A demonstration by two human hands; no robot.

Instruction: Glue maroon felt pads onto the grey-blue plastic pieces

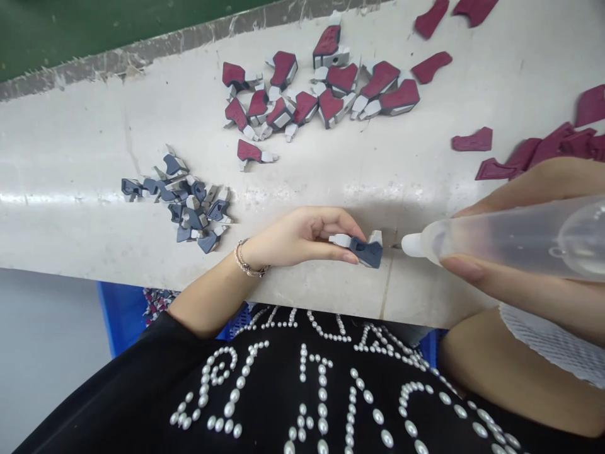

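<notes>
Pinched between the thumb and fingers of my left hand (pixel 312 236) is a small dark grey plastic part (pixel 367 252) with light grey ends. My right hand (pixel 491 271) is wrapped round a translucent squeeze bottle (pixel 510 233) with clear contents. Its white cap and thin tip point left at the part, with a small gap between them. Left of my left hand lies a heap of similar grey parts (pixel 191 214). Farther back sits a group of parts with dark red tops (pixel 340 79).
Loose dark red plates (pixel 472 140) are scattered at the right, with a pile of them (pixel 543 151) beyond my right hand. A blue crate (pixel 123 309) with small parts stands below the white table's (pixel 70 239) near edge. A green surface (pixel 94 28) lies past the far edge.
</notes>
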